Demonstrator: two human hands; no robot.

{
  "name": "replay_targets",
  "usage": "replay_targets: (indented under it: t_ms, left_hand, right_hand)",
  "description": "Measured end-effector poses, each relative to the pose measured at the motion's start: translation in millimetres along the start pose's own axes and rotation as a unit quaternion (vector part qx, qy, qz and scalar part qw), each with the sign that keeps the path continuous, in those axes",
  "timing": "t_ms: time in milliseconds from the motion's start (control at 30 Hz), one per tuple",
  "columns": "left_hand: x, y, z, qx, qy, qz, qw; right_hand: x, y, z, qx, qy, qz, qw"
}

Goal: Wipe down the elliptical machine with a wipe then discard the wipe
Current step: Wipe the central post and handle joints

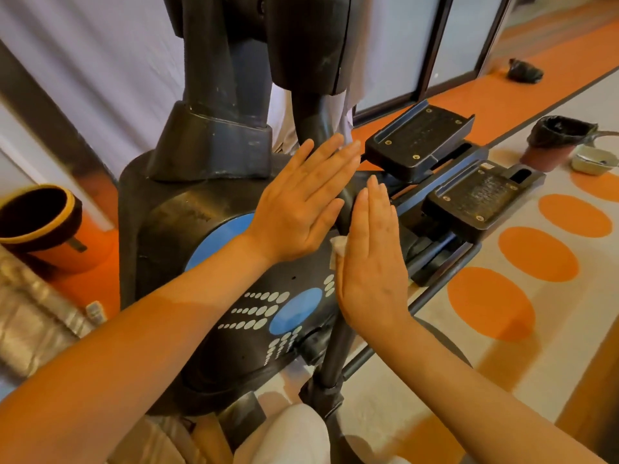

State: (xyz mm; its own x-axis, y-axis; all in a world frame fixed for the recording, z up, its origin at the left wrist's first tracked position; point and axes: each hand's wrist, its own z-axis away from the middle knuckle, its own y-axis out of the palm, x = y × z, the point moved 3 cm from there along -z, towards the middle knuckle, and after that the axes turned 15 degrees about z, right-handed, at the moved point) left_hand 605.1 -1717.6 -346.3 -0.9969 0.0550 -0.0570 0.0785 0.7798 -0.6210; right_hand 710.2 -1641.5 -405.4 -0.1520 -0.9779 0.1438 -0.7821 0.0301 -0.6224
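The elliptical machine [214, 229] stood in the centre of the view, its black flywheel housing marked with blue discs and rows of pale dots. Two black foot pedals sat to the right of the housing: the far pedal [418, 139] and the near pedal [479, 199], both tilted and side by side.

The left hand [301, 209] lay flat, fingers straight and close together, with the palm against the upper part of the housing beside the dark upright bar. It held nothing.

The right hand [371, 262] was also flat with straight fingers, set on edge against the right side of the housing. The wipe [338, 249], white and crumpled, was pressed between this palm and the housing; only a small part of it showed at the thumb side of the hand. The fingers were not curled round it.

The two hands were just beside each other, with the fingertips of the right hand near the little-finger edge of the left hand.

On the floor [469, 363], pale with orange ovals, a bin with a black liner [559, 139] stood well to the right of the pedals, with a small pale dish [593, 160] just beside it. An orange bin with a dark rim [40, 222] stood to the left of the machine.
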Motion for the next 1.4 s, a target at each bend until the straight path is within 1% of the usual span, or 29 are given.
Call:
replay_targets:
  t_ms: [133, 267, 333, 467, 600, 733, 833, 967, 1033, 1100, 1167, 1233, 1300, 1333, 1400]
  left_hand:
    - [-2.3, 9.7, 2.3, -0.037, -0.015, 0.016, 0.999]
    - [-4.3, 16.5, 2.9, -0.061, -0.027, 0.013, 0.998]
    - [-3.4, 18.2, 4.6, -0.061, -0.02, 0.004, 0.998]
    - [1.7, 21.1, 5.0, -0.068, 0.02, -0.022, 0.997]
    - [3.5, 21.4, 5.1, -0.076, 0.047, -0.036, 0.995]
    - [3.8, 23.9, 6.4, -0.077, 0.062, -0.033, 0.995]
    - [4.9, 26.7, 8.8, -0.073, 0.077, -0.036, 0.994]
    - [5.6, 28.2, 9.3, -0.074, 0.09, -0.041, 0.992]
    - [6.3, 29.3, 10.9, -0.069, 0.102, -0.041, 0.992]
    - [7.6, 29.4, 12.4, -0.06, 0.111, -0.049, 0.991]
    - [9.0, 29.3, 12.7, -0.058, 0.12, -0.058, 0.989]
    - [10.1, 30.0, 11.8, -0.064, 0.124, -0.059, 0.989]
    - [10.7, 30.9, 11.6, -0.071, 0.124, -0.057, 0.988]
    - [10.5, 30.9, 11.9, -0.071, 0.125, -0.056, 0.988]
    - [9.6, 29.8, 12.8, -0.068, 0.127, -0.059, 0.988]
  right_hand:
    - [-8.6, 10.3, 36.6, -0.022, 0.001, -0.012, 1.0]
    - [-8.0, 18.9, 40.3, -0.057, 0.0, -0.036, 0.998]
    - [-8.0, 19.0, 34.5, -0.068, -0.008, -0.04, 0.997]
    - [-10.4, 14.9, 18.0, -0.091, -0.054, -0.032, 0.994]
    - [-13.5, 18.9, 27.4, -0.092, -0.068, -0.037, 0.993]
    - [-16.6, 26.2, 52.7, -0.103, -0.09, -0.007, 0.991]
    - [-18.7, 28.2, 53.7, -0.103, -0.097, 0.006, 0.99]
    - [-18.1, 18.8, 29.7, -0.078, -0.064, -0.068, 0.993]
    - [-17.3, 16.8, 26.2, -0.078, -0.067, -0.094, 0.99]
    - [-17.4, 19.6, 33.9, -0.087, -0.08, -0.094, 0.989]
    - [-19.0, 26.9, 53.2, -0.106, -0.093, -0.059, 0.988]
    - [-20.8, 38.5, 75.6, -0.116, -0.122, 0.033, 0.985]
    - [-22.7, 53.9, 93.6, -0.103, -0.162, 0.132, 0.973]
    - [-24.1, 59.5, 98.4, -0.099, -0.177, 0.16, 0.966]
    - [-26.7, 60.6, 97.9, -0.103, -0.189, 0.166, 0.962]
